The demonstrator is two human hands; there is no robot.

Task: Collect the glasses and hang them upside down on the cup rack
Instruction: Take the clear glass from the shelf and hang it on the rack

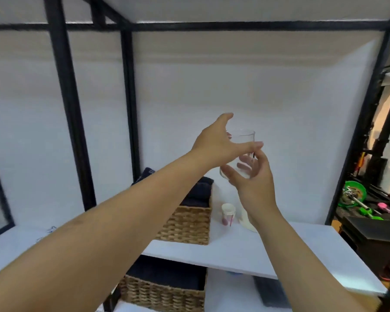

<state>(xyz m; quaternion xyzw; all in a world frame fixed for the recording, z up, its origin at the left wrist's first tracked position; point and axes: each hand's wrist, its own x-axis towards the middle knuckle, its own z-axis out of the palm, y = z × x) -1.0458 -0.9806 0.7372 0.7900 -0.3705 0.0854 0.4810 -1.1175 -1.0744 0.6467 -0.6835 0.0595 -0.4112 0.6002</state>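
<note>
Two bare forearms reach up and forward, meeting around a clear glass (pixel 241 152) held in the air before the white back wall. The right hand (pixel 254 176) cups its lower part, fingers curled round it. The left hand (pixel 218 147) spreads over its upper side, thumb across the front. Below the grip, on the white shelf (pixel 245 251), stand a paper cup (pixel 228 214) and a wicker basket (pixel 187 224) holding dark towels (pixel 200 190).

Basket (pixel 187 224) + cup (pixel 228 214) block shelf (pixel 234 251) left.
</note>
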